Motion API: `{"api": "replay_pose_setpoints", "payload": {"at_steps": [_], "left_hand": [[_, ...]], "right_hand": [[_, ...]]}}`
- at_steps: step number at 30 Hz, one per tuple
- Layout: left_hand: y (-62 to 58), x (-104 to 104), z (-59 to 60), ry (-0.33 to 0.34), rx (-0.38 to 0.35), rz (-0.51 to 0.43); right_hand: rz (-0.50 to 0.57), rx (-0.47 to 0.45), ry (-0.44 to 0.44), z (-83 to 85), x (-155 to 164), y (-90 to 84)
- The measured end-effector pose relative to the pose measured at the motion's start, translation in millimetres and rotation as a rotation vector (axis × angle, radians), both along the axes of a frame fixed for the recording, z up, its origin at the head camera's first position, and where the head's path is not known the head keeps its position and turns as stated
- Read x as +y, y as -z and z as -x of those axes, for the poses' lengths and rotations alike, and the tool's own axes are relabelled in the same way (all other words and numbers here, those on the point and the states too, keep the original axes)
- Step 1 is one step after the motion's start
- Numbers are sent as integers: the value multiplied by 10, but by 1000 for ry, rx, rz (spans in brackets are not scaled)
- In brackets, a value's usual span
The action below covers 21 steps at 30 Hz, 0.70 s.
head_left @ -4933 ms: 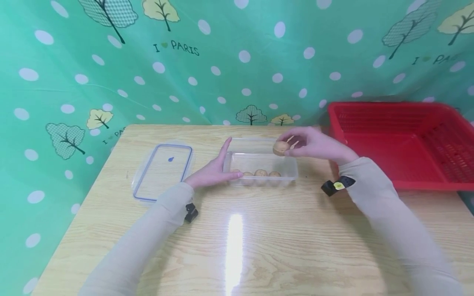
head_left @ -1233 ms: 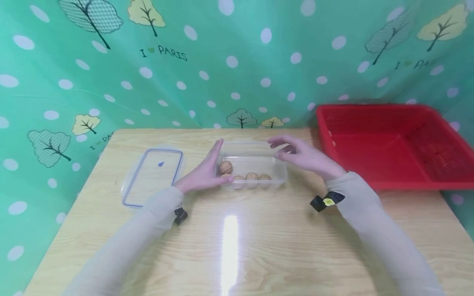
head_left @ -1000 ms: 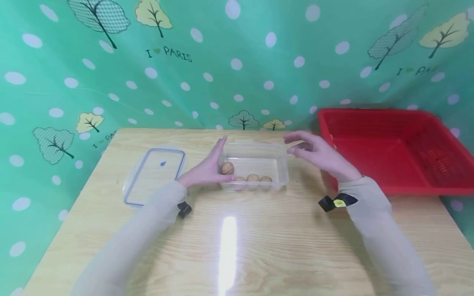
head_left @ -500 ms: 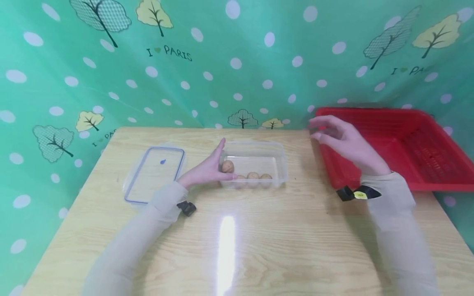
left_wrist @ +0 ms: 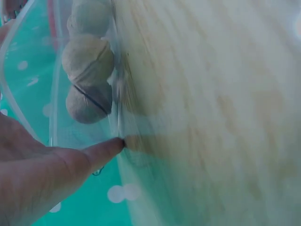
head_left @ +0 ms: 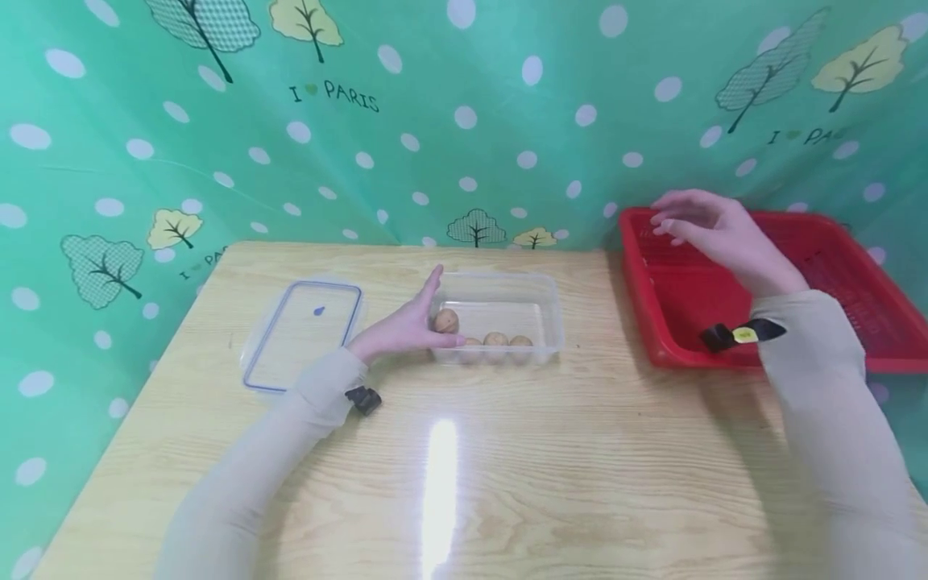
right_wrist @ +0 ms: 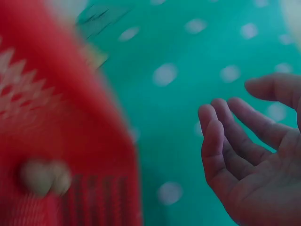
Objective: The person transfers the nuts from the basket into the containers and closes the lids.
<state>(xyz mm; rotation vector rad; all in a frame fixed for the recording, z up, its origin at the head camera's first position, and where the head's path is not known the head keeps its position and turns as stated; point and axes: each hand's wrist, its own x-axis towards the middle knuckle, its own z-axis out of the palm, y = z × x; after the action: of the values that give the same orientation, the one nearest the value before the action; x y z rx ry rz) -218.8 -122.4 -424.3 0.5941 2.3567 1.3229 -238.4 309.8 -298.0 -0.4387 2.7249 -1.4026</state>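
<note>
Just beside the left fingers [head_left: 431,288], walnuts [head_left: 446,321] inside a clear container [head_left: 518,320].

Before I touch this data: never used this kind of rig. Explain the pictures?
No robot here: a person works bare-handed. The wide picture is from a head-worn camera, looking forward and down; the close ones are from small black wrist cameras, each watching its own hand. On the pale wood-grain table: a clear rectangular plastic container holding round brown walnut-like nuts, a flat clear lid with a blue band, and a large red plastic basket. The left hand touches the container's left end. The right hand, near the basket's left rim, holds nothing; its camera shows blurred brown shapes in the basket.
</note>
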Motion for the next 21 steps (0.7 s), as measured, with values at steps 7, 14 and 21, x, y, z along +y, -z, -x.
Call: {"api": "replay_pose_setpoints", "payload": {"at_steps": [7,14,21], "left_hand": [[-38,-2,8,15,10,63],[-34,-5,20,25,31,77],[-36,-11,37,41,49,132]], "right_hand": [[-216,-80,-27,330,143,193],[-299,-141,-90,528,225,358],[-326,-164,-126,617,296,527]]}}
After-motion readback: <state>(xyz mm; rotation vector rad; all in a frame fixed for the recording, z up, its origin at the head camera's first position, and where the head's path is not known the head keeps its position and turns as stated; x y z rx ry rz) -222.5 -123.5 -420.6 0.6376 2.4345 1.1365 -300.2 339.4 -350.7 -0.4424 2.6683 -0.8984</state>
